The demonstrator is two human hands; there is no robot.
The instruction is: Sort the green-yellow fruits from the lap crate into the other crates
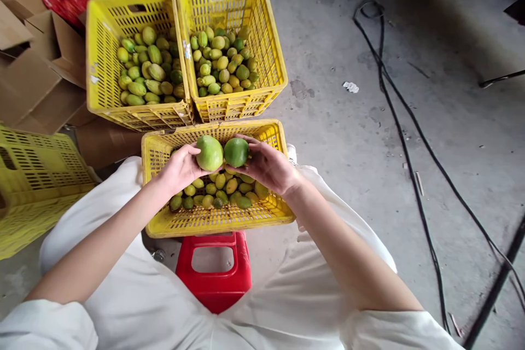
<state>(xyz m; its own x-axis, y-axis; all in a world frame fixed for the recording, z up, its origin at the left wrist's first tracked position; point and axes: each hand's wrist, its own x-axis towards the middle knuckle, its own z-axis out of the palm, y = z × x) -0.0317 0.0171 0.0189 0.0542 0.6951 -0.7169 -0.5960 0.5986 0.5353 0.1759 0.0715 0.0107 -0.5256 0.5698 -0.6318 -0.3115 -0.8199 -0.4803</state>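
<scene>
My left hand grips a pale green round fruit. My right hand grips a darker green fruit. The two fruits are held side by side, almost touching, above the near yellow crate. That crate sits between my knees and holds several small green-yellow fruits.
Two more yellow crates stand beyond, the left one and the right one, both holding fruit. A red stool is under the near crate. An empty yellow crate and cardboard lie left. Black cables cross the concrete floor on the right.
</scene>
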